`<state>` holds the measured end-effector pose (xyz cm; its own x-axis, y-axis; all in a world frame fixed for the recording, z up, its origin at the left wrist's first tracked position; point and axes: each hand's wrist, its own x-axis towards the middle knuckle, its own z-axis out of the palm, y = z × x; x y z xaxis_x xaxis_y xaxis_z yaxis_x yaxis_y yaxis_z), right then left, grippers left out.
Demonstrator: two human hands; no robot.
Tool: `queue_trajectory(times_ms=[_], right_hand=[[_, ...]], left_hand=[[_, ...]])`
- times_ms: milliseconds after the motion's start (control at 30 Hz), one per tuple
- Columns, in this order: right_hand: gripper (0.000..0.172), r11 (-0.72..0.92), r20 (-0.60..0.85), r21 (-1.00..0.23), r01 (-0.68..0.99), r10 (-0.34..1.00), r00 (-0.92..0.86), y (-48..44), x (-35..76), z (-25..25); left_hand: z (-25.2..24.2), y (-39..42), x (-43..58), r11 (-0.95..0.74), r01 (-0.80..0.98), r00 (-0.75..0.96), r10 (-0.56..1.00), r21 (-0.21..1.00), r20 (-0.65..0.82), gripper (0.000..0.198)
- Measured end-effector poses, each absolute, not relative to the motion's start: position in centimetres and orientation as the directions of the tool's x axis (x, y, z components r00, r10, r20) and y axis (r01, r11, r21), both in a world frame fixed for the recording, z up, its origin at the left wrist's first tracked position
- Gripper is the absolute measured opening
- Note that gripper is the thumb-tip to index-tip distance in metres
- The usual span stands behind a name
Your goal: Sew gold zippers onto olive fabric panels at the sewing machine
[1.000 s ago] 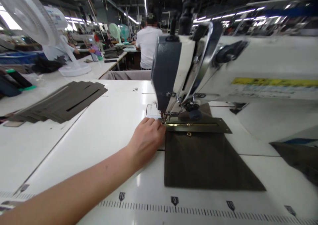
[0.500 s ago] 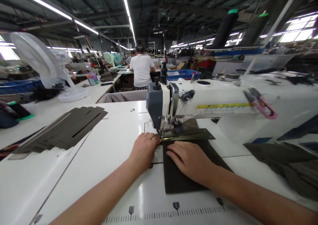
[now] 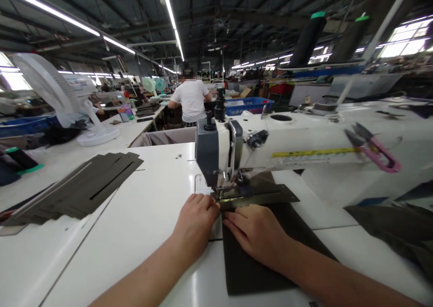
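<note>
An olive fabric panel lies flat on the white sewing table, running under the presser foot of an industrial sewing machine. Along its far edge lies a brass zipper. My left hand grips the zipper's near end beside the needle. My right hand presses on the panel, its fingertips at the zipper's lower edge. The needle area is partly hidden by the machine head and my fingers.
A stack of slotted olive panels lies at the table's left. Pink thread snips rest on the machine arm. Dark fabric lies at right. Beyond are a fan, a co-worker in a white shirt, and a blue crate.
My right hand has come onto the panel and slid up to the zipper. The view has tilted up and back from the machine, showing more of the hall.
</note>
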<state>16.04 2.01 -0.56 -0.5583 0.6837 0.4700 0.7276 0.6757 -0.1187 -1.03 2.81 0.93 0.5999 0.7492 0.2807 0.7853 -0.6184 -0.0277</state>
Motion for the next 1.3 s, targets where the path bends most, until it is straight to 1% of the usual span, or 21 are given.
queue_trajectory(times_ms=[67, 133, 267, 433, 633, 867, 1067, 1167, 1300], right_hand=[[0.02, 0.677, 0.568, -0.073, 0.733, 0.632, -0.527, 2.1, 16.1, -0.6], [0.023, 0.654, 0.608, -0.067, 0.754, 0.626, -0.489, 2.3, 16.0, -0.7], [0.027, 0.646, 0.545, -0.12, 0.754, 0.677, -0.494, 2.6, 15.8, -1.3], [0.03, 0.652, 0.506, -0.097, 0.752, 0.683, -0.527, 2.8, 15.9, -1.5], [0.031, 0.65, 0.464, -0.082, 0.756, 0.696, -0.548, 3.2, 16.0, -1.6], [0.029, 0.648, 0.449, -0.103, 0.755, 0.707, -0.546, 3.6, 15.8, -1.7], [0.028, 0.647, 0.452, -0.099, 0.756, 0.706, -0.545, 3.6, 15.7, -1.6], [0.029, 0.645, 0.455, -0.1, 0.757, 0.707, -0.542, 3.6, 15.7, -1.6], [0.031, 0.646, 0.443, -0.123, 0.753, 0.715, -0.541, 3.7, 15.6, -1.3]], left_hand=[[1.0, 2.6, -0.8, -0.609, 0.79, 0.602, 0.747, -0.073, 0.281, 0.009], [1.0, 2.5, -0.6, -0.604, 0.789, 0.605, 0.734, -0.108, 0.308, 0.009], [1.1, 2.5, -0.4, -0.61, 0.777, 0.623, 0.712, -0.152, 0.324, 0.01], [1.2, 2.6, -0.2, -0.611, 0.777, 0.625, 0.718, -0.152, 0.306, 0.012], [0.9, 2.9, -0.1, -0.598, 0.788, 0.612, 0.732, -0.147, 0.3, 0.007], [0.5, 3.5, -0.5, -0.613, 0.775, 0.624, 0.708, -0.15, 0.33, 0.005], [0.3, 3.8, -0.6, -0.625, 0.767, 0.628, 0.682, -0.147, 0.375, 0.011], [0.3, 3.9, -0.7, -0.628, 0.764, 0.63, 0.68, -0.145, 0.376, 0.013], [0.4, 4.0, -0.7, -0.624, 0.769, 0.626, 0.691, -0.139, 0.361, 0.009]])
